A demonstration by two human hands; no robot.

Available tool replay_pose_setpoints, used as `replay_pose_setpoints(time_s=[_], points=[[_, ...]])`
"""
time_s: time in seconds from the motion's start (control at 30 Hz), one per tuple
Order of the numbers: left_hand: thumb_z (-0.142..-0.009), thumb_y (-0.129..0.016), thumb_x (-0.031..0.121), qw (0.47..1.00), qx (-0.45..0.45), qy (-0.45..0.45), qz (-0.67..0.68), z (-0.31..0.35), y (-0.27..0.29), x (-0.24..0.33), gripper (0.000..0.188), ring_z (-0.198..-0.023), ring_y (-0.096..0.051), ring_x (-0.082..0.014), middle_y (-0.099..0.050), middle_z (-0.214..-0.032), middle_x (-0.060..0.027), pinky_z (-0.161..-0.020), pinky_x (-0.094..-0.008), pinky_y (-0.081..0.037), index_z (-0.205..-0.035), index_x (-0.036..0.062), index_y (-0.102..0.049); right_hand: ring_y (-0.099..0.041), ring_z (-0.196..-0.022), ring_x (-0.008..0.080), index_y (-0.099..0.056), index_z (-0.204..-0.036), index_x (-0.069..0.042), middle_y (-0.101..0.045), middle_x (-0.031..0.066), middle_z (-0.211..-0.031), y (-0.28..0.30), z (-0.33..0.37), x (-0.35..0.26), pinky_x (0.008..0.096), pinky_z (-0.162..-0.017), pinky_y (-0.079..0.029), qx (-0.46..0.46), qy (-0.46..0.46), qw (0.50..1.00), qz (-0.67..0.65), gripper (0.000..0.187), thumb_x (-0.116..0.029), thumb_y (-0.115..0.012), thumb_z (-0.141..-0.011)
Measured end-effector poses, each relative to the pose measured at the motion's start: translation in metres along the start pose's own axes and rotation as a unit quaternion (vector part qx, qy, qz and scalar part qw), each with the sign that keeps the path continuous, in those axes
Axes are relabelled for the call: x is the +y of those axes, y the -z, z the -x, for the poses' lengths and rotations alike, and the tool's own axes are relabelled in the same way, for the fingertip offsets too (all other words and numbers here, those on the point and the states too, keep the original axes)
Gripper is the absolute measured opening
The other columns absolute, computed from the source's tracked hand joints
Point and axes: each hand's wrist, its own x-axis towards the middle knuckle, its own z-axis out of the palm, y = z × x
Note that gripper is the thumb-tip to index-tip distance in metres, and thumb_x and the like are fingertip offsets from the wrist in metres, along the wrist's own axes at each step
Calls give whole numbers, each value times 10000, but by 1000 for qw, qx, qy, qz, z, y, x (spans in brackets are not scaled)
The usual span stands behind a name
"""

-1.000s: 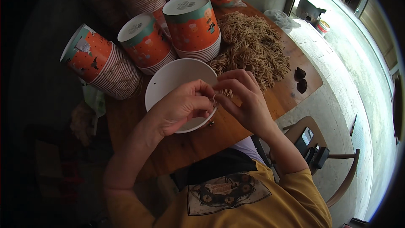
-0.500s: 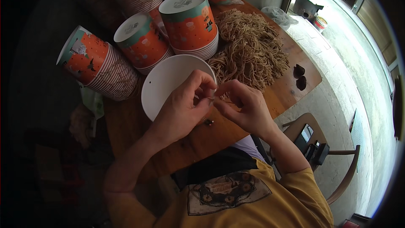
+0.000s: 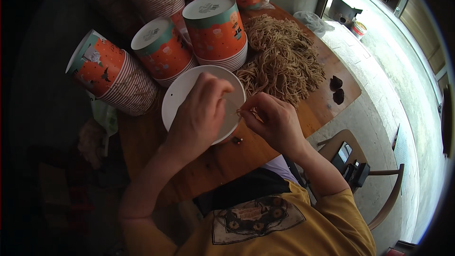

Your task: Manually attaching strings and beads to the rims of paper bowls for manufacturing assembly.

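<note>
My right hand point(image 3: 272, 117) pinches a short tan strand point(image 3: 238, 112) between thumb and fingertips, beside the bowl's right rim. Over the white bowl point(image 3: 171, 83) hovers my left hand point(image 3: 199, 111), its fingers loosely bent and apart, and I see nothing in it. The thumb of that hand is mostly hidden. A small dark speck shows on the bowl's inner wall. Just beyond my right hand lies a large heap of tan, string-like strands point(image 3: 284, 59), tangled together on the wooden table point(image 3: 339, 59).
Upside-down stacks of orange paper tubs, a tall one point(image 3: 215, 31), a middle one point(image 3: 163, 50) and a tilted one point(image 3: 102, 66), stand behind the bowl. Two dark pieces point(image 3: 337, 90) lie near the table's right edge. A chair point(image 3: 348, 149) holding a phone point(image 3: 343, 154) is at right.
My left hand has come away from my right fingertips, lifting and opening over the bowl. My right hand has stayed nearly in place, with the strand now showing at its fingertips.
</note>
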Motion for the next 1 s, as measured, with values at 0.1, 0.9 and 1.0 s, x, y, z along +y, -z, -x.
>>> replay_pose_setpoints(time_s=[0.1,0.9,1.0], points=[[-816,-604,-17,982,-20,137,129,12,-2,12,229,-819,-598,-268,-537,-936,-127,-703,-357,-499,-1022,17,-512,-613,-628,246,-574,-887,-71,-600,82,-766,0,1,-1,332,-551,-484,2,-3,1000,8,127,-107,-664,-805],[-858,-567,-13,927,-41,290,233,5,-17,21,68,-752,-572,-68,-584,-831,-9,-725,-237,-475,-912,24,-547,-614,-606,209,-588,-873,-63,-606,69,-763,-6,7,2,305,-513,-477,34,-8,999,-10,124,-116,-683,-813],[-855,-559,-19,916,-27,282,285,8,-21,16,98,-725,-559,-65,-570,-801,-30,-580,-231,-477,-936,24,-523,-591,-579,181,-590,-877,-58,-594,70,-738,-6,8,2,288,-508,-459,22,-41,997,-61,119,-120,-676,-824]])
